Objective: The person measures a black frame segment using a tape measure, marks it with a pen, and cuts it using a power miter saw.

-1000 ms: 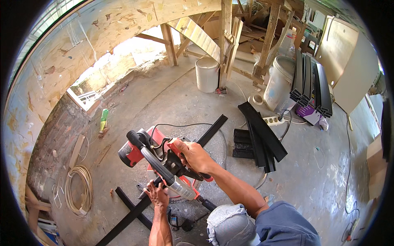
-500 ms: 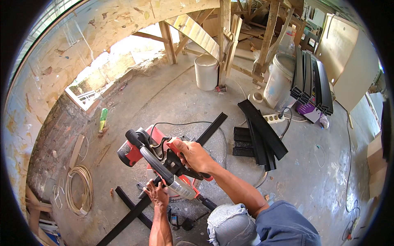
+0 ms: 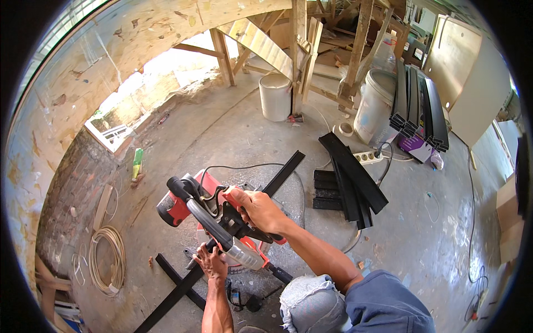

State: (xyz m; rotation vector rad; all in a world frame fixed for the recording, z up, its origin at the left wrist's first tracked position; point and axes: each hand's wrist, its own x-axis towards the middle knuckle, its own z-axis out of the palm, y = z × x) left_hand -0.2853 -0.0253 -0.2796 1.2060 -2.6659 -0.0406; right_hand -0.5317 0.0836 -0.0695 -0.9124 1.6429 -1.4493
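Note:
A red and black miter saw (image 3: 179, 210) stands on the floor before me. My right hand (image 3: 260, 211) is closed around its red handle. A long black profile bar (image 3: 172, 297) runs in from the lower left under the saw head, and a black length (image 3: 285, 171) in line with it sticks out on the far right side. My left hand (image 3: 212, 263) holds the bar close to the saw, fingers bent over it. The blade and the cutting spot are hidden beneath the saw head. Another black strip (image 3: 171, 267) lies crosswise under the bar.
Black profile pieces (image 3: 355, 180) lie stacked to the right, near a power strip (image 3: 368, 157). Further back stand a white bucket (image 3: 276, 100), a larger pail (image 3: 375, 108) and more black profiles (image 3: 422, 111). At left lies a coiled hose (image 3: 107, 260). Cords cross the floor.
The whole view has shifted very slightly. Both hands keep their places on the saw handle and the bar, and the saw head shows no clear movement.

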